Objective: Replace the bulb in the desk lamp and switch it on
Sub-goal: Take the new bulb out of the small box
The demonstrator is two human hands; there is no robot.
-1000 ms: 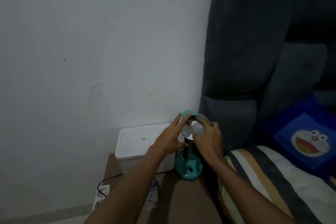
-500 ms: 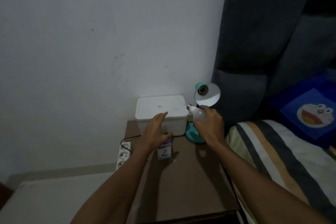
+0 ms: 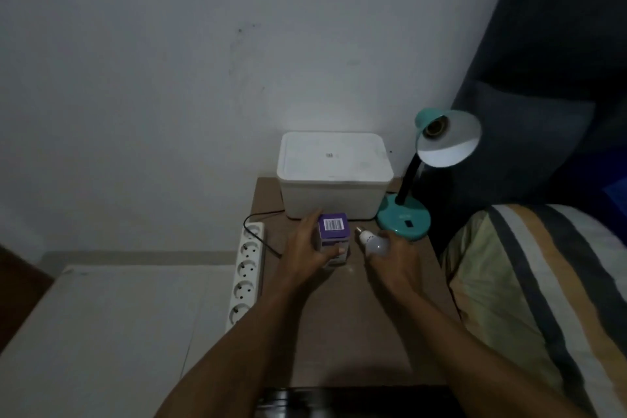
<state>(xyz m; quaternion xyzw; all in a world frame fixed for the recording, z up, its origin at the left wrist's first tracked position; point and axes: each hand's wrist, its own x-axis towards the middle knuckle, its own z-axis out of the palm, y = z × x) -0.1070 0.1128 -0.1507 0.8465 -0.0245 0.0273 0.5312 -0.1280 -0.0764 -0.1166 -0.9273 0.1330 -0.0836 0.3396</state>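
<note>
The right hand [image 3: 390, 261] is curled around a white bulb [image 3: 375, 244], gripping the glass globe. The metal screw base of the bulb points up and to the left, clear of the fingers. The bulb is low over the brown table [image 3: 356, 326], just in front of the lamp base; whether it touches the table surface cannot be determined.

The left hand [image 3: 307, 254] is closed on a small purple and white box [image 3: 334, 241]. The thumb lies across the near face of the box and the fingers wrap around its left side. The top of the box carries a barcode label. The box is immediately left of the bulb, close to it but not touching.

The desk lamp [image 3: 437, 146] stands at the rear right corner of the table. Its teal shade is tilted toward the camera, and the socket inside it is empty. The black neck runs down to a round teal base.

A white lidded container [image 3: 334, 176] sits against the wall, directly behind the box. A white power strip [image 3: 247, 271] lies along the left edge of the table.
</note>
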